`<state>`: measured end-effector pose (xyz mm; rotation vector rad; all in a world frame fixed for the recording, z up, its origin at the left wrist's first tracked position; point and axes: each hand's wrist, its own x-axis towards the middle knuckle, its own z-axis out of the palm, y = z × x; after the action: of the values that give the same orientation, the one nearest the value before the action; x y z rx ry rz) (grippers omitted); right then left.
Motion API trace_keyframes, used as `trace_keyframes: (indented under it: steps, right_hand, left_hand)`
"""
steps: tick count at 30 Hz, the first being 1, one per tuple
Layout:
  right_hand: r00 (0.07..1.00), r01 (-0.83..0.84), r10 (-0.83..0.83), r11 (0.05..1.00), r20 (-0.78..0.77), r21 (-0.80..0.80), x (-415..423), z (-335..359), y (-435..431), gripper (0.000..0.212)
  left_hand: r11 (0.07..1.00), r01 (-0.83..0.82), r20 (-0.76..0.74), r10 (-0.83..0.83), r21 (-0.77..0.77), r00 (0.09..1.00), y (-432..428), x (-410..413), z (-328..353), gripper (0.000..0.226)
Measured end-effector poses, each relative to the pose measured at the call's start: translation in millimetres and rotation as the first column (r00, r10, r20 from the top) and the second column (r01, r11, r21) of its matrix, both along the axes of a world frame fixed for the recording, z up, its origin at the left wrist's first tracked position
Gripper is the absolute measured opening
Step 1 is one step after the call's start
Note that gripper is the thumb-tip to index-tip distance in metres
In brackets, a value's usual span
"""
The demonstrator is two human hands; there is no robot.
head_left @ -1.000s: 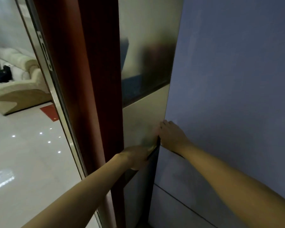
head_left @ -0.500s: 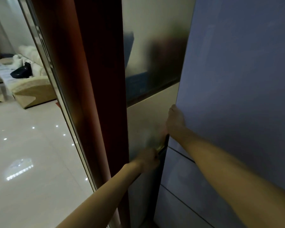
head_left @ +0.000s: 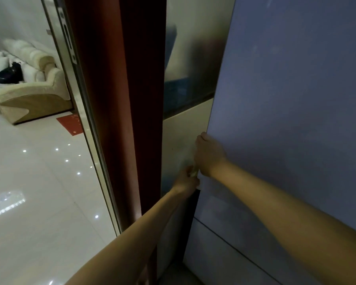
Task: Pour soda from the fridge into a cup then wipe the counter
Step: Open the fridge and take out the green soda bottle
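Note:
The fridge's blue-grey upper door [head_left: 286,99] fills the right side and looks closed or barely cracked. My right hand [head_left: 209,155] grips its left edge, fingers curled round out of sight. Just below, my left hand [head_left: 187,179] holds the same edge near the door's bottom corner, fingertips hidden behind it. A thin pale sliver shows between the two hands. No soda, cup or counter is in view.
The fridge's cream side panel [head_left: 185,130] stands close against a red-brown door frame [head_left: 132,99]. A lower fridge door [head_left: 224,254] sits beneath the upper one. Left of the frame lie a glossy tiled floor [head_left: 39,182], a beige sofa [head_left: 29,89] and a red mat [head_left: 70,124].
My left hand has risen along the door edge and now sits right under my right hand. The right hand has shifted a little up the same edge.

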<state>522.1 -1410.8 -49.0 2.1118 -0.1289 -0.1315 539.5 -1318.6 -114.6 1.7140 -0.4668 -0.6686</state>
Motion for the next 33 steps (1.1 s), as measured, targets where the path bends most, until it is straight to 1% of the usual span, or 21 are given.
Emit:
trace_keyframes:
  steps: [2,3,5,6,8,10,13,14,16,19,21,22,24,25,27,29,31,33]
  right_hand:
    - [0.999,-0.03,0.026,0.994,0.035,0.105,-11,-2,14,0.034]
    - [0.998,-0.024,0.014,0.983,0.058,0.179,-17,-2,22,0.035]
    - [0.996,-0.013,-0.015,0.953,0.088,0.302,-29,-2,40,0.037]
    - [0.995,-0.031,-0.002,0.946,0.102,0.321,-36,-2,49,0.037]
    - [0.994,-0.071,0.043,0.958,0.103,0.279,-50,-2,65,0.035]
    - [0.995,-0.075,0.061,0.979,0.082,0.191,-65,-1,83,0.034]
    - [0.993,-0.06,0.047,0.989,0.104,0.133,-88,-2,114,0.032]
    - [0.992,-0.059,0.043,0.99,0.119,0.13,-96,-3,125,0.031]
    - [0.991,-0.035,0.017,0.99,0.131,0.136,-114,-2,149,0.027]
    - [0.989,-0.017,-0.003,0.99,0.145,0.139,-142,3,180,0.017]
    - [0.99,0.038,-0.059,0.985,0.126,0.166,-162,5,200,0.023]
    - [0.989,0.056,-0.08,0.982,0.127,0.181,-171,4,208,0.029]
    - [0.983,0.089,-0.118,0.977,0.142,0.194,-189,4,222,0.04]
    - [0.981,0.106,-0.134,0.975,0.142,0.193,-197,4,228,0.042]
    - [0.978,0.117,-0.148,0.973,0.146,0.2,-215,4,239,0.039]
    - [0.976,0.107,-0.145,0.97,0.164,0.218,-234,1,246,0.038]
    - [0.969,0.067,-0.116,0.973,0.22,0.221,-251,-4,254,0.036]
    - [0.957,0.027,-0.085,0.977,0.276,0.209,-266,-9,260,0.032]
  left_hand:
    - [0.998,0.062,0.034,-0.062,-0.01,0.997,9,-7,-6,0.045]
    - [0.997,0.071,0.065,-0.071,-0.001,0.995,14,-13,-9,0.045]
    - [0.999,0.034,0.12,-0.035,0.01,0.992,25,-23,-15,0.032]
    - [1.0,0.007,0.139,-0.006,-0.007,0.99,33,-28,-16,0.027]
    - [1.0,0.006,0.136,-0.002,-0.028,0.991,50,-35,-19,0.029]
    - [0.999,0.047,0.128,-0.047,0.001,0.991,69,-39,-22,0.037]
    - [0.989,0.146,0.123,-0.14,-0.037,0.982,99,-46,-27,0.033]
    - [0.977,0.207,0.124,-0.199,-0.054,0.972,111,-50,-28,0.032]
    - [0.949,0.313,0.111,-0.307,-0.042,0.945,132,-57,-31,0.031]
    - [0.909,0.413,0.079,-0.409,-0.05,0.909,158,-69,-34,0.025]
    - [0.879,0.473,0.06,-0.47,-0.059,0.88,174,-82,-31,0.018]
    - [0.867,0.494,0.048,-0.492,-0.063,0.869,181,-89,-29,0.019]
    - [0.864,0.499,0.02,-0.499,-0.071,0.866,190,-99,-31,0.024]
    - [0.863,0.499,0.001,-0.501,-0.073,0.866,193,-104,-33,0.026]
    - [0.85,0.523,-0.034,-0.526,-0.064,0.85,199,-114,-33,0.027]
    - [0.834,0.551,-0.034,-0.551,-0.03,0.833,203,-124,-30,0.03]
    - [0.844,0.535,0.013,-0.536,0.012,0.844,205,-132,-26,0.033]
    - [0.867,0.496,0.05,-0.498,0.036,0.866,205,-141,-21,0.029]
